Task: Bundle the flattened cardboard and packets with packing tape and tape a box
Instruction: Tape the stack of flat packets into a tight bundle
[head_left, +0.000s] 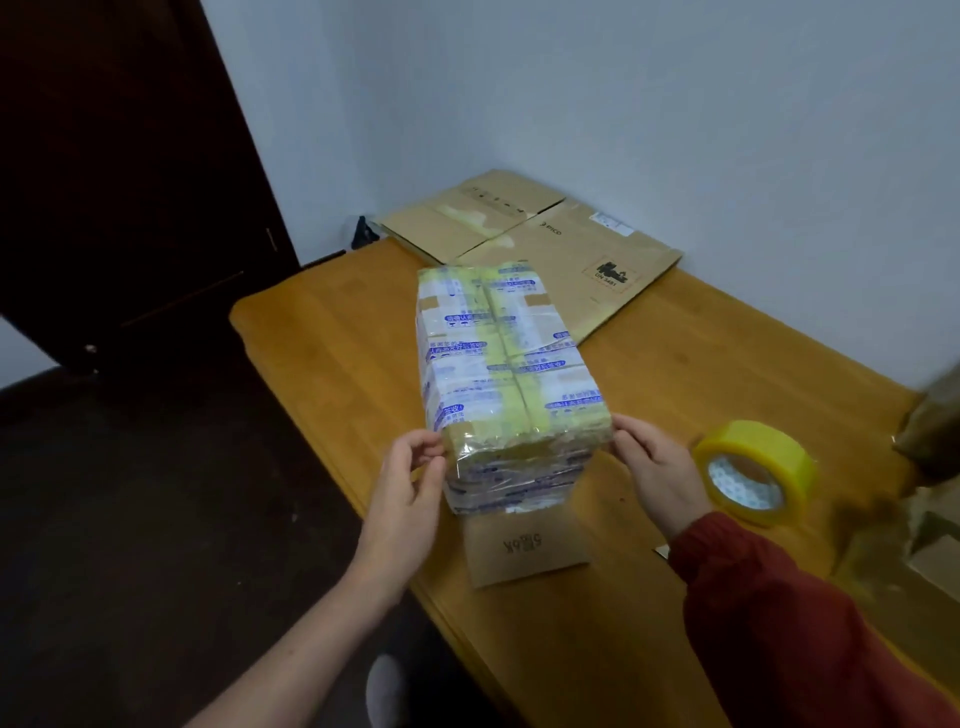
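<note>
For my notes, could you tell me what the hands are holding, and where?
Both hands, left and right, hold the taped bundle by its near corners.

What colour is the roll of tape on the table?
The roll of tape is translucent yellow, with a white patterned core; the head view shows it.

Both arms reach forward to the taped bundle: left hand fingers pinch its near-left corner, right hand fingers touch its near-right corner.

Tape roll right of bundle on table
</note>
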